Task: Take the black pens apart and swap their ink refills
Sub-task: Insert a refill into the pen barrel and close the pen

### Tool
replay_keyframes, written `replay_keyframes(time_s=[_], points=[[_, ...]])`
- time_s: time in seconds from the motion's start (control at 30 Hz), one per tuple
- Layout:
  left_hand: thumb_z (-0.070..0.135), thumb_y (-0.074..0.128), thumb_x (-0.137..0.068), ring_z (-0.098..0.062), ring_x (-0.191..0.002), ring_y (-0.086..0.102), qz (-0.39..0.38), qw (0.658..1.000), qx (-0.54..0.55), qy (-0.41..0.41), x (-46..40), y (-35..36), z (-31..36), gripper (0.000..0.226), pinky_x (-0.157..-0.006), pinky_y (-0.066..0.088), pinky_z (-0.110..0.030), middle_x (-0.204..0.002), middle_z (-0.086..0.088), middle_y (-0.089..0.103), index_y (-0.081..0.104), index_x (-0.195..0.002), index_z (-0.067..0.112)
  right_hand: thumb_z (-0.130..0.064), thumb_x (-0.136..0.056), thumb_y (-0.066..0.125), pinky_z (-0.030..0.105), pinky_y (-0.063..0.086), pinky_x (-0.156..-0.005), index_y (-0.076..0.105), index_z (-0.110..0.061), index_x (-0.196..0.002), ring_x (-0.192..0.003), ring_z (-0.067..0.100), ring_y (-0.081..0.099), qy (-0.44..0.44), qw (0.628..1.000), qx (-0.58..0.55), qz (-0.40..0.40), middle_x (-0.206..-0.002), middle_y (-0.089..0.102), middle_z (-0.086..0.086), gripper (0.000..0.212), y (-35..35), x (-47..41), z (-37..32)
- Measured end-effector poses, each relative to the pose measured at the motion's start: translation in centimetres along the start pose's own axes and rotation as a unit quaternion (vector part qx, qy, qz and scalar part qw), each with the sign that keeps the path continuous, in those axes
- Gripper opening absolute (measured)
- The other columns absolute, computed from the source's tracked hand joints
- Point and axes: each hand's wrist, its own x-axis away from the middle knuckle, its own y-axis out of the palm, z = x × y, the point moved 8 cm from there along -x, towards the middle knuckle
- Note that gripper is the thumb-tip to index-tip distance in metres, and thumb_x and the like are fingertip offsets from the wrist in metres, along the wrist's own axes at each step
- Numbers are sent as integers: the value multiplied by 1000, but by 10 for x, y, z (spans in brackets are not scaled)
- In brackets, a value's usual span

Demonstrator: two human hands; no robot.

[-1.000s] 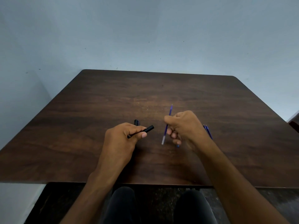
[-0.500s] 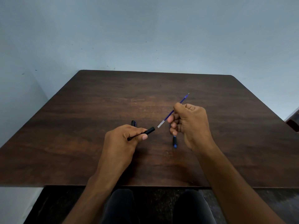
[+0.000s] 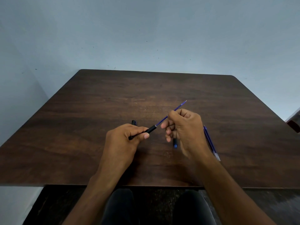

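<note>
My left hand [image 3: 123,140] grips a black pen barrel [image 3: 150,129], whose open end points up and to the right. My right hand [image 3: 185,129] pinches a thin blue ink refill [image 3: 178,107]; the refill's lower end sits at the barrel's mouth. A second blue refill [image 3: 211,142] lies on the table just right of my right hand. A short black piece with a blue end [image 3: 175,142] lies under my right hand's fingers. Another black pen part [image 3: 133,122] pokes out behind my left hand.
The dark wooden table [image 3: 81,127] stands against a pale blue wall. Its near edge runs just above my knees. A dark reddish object [image 3: 294,125] shows at the right edge of the view.
My right hand lifted the blue refill off the table, turned it and brought its lower end to the mouth of the black barrel. My left hand kept hold of the barrel.
</note>
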Motion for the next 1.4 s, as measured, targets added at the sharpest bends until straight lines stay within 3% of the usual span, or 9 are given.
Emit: replay_keyframes(time_s=[0.17, 0.57, 0.67, 0.97, 1.4], points=[[15, 78, -76, 7, -83, 63, 6, 1000, -8, -1, -1, -1, -1, 20, -72, 41, -1, -82, 21, 68, 77, -94, 24, -6, -90, 64, 26, 44, -38, 66, -7, -74, -45, 12, 52, 2, 999, 39, -15, -61, 68, 4, 16, 4, 5, 9], [15, 78, -76, 2, -83, 64, 2, 1000, -24, 16, -3, 0, -1, 19, -72, 43, -3, -81, 19, 69, 78, -92, 26, -12, -86, 72, 25, 43, -39, 72, -14, -70, -45, 16, 51, 14, 998, 17, -59, -60, 66, 7, 16, 13, 5, 27], [15, 78, -76, 1, -82, 64, 5, 1000, -25, 15, -4, 1, -3, 19, -71, 42, -4, -81, 17, 71, 78, -91, 26, -13, -86, 74, 26, 43, -39, 75, -8, -81, -45, 17, 50, 21, 997, 10, -69, -62, 65, 7, 8, 11, 6, 28], [14, 78, -75, 7, -83, 62, 3, 1000, -17, 4, -5, 2, -1, 21, -71, 41, -2, -80, 24, 67, 78, -93, 26, -18, -86, 77, 28, 46, -42, 78, -10, -90, -50, 15, 56, 1, 999, -48, -22, -69, 69, 5, 9, -14, 6, 21], [11, 80, -74, 0, -85, 62, 15, 999, -34, 32, -8, 2, 6, 21, -74, 44, -6, -80, 13, 70, 78, -90, 24, -16, -87, 75, 30, 46, -42, 74, -7, -82, -49, 17, 54, 1, 999, -26, -22, -63, 66, 5, 11, -11, 3, 15]])
